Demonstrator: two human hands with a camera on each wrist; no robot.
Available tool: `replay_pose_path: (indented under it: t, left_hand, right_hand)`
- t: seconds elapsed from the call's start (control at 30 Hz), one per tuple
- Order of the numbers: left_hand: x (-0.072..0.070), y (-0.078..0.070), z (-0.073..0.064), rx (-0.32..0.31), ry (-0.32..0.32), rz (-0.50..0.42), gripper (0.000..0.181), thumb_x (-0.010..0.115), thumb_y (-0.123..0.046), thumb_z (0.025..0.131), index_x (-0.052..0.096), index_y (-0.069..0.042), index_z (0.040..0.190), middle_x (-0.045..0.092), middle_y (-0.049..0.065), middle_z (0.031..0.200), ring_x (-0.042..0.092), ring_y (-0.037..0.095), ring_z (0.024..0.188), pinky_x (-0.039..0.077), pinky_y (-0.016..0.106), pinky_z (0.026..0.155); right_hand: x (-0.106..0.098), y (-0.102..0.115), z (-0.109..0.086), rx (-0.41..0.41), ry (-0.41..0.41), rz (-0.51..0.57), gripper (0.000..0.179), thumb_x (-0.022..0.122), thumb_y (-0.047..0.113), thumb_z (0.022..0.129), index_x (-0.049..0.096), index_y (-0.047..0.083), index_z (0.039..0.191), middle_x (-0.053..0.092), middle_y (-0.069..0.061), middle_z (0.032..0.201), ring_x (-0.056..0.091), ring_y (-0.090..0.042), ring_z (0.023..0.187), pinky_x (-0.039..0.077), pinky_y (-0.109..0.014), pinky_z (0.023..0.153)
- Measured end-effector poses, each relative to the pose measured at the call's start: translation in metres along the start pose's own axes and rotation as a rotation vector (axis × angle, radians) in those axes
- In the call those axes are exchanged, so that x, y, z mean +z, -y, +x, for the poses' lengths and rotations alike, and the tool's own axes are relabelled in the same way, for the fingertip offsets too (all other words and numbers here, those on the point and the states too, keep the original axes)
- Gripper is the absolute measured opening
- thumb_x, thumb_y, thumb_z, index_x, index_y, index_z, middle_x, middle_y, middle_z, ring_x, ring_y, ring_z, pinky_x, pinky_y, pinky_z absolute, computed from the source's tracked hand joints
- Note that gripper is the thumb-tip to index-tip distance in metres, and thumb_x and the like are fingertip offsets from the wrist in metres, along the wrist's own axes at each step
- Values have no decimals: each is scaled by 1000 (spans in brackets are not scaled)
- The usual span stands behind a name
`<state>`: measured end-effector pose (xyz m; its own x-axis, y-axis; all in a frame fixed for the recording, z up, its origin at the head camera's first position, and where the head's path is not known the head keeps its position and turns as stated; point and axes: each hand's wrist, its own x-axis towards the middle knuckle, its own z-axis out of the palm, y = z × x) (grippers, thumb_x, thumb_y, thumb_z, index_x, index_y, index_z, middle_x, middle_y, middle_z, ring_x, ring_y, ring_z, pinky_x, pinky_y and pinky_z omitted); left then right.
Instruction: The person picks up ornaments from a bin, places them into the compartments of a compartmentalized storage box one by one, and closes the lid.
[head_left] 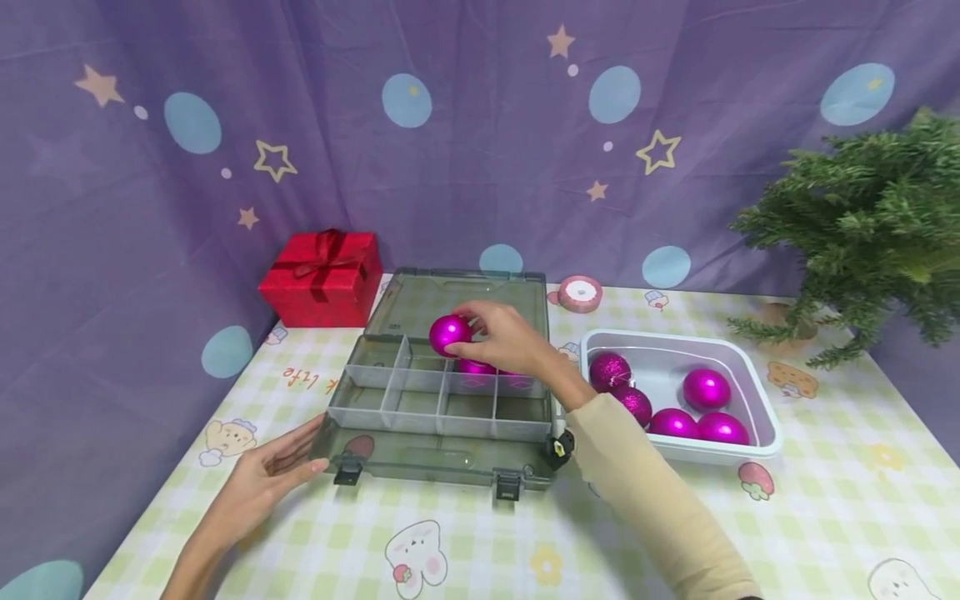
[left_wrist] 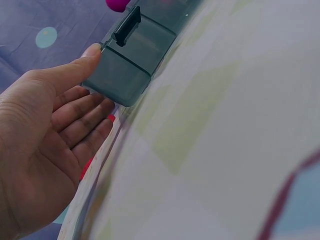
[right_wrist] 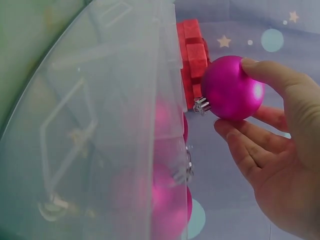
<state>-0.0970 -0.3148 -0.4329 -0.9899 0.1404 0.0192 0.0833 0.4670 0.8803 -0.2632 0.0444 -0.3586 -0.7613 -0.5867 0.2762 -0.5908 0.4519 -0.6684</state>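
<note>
A shiny magenta Christmas ball point(head_left: 450, 335) with a silver cap is pinched between thumb and fingers of my right hand point(head_left: 504, 340). It hangs over the back row of a grey, see-through divided box point(head_left: 412, 398), whose lid point(head_left: 480, 293) lies back behind it. Two more magenta balls sit in the back compartments on the right, partly hidden by the right hand and the dividers. At the box's front left corner, my left hand point(head_left: 258, 479) rests its thumb and nearly straight fingers against the walls. The right wrist view shows the held ball point(right_wrist: 232, 87) with its cap toward the box.
A white tub point(head_left: 765, 417) with several plain and glittery magenta balls stands right of the box. Behind it lies a pink ribbon roll point(head_left: 581, 293). A red gift box point(head_left: 324, 283) sits back left, and a small artificial fir tree point(head_left: 885, 225) stands at the right.
</note>
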Motion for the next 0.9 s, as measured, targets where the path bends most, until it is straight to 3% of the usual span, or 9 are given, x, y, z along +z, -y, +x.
replay_pose_path:
  t: [0.23,0.6,0.9]
  left_hand:
    - [1,2,-1,4,-4,22,68,73,-26,100,44,2,155,46,19,155,44,-13,125,45,11,98]
    - [1,1,0,6,-1,13,67,73,-25,100,44,1,155,45,17,156,45,-12,126,45,11,98]
    - [0,1,-1,1,0,10,66,72,-25,101,44,0,156,45,16,157,45,-12,126,45,11,98]
  right_hand:
    - [10,7,9,4,4,37,50,82,25,92,65,1,133,70,-11,119,67,-24,107,58,-41,93]
    - [21,12,19,35,30,43,49,82,23,92,65,0,132,69,-12,120,69,-24,104,57,-28,89]
    - [18,14,16,92,49,57,55,80,27,95,60,3,140,66,-14,129,67,-27,111,56,-33,95]
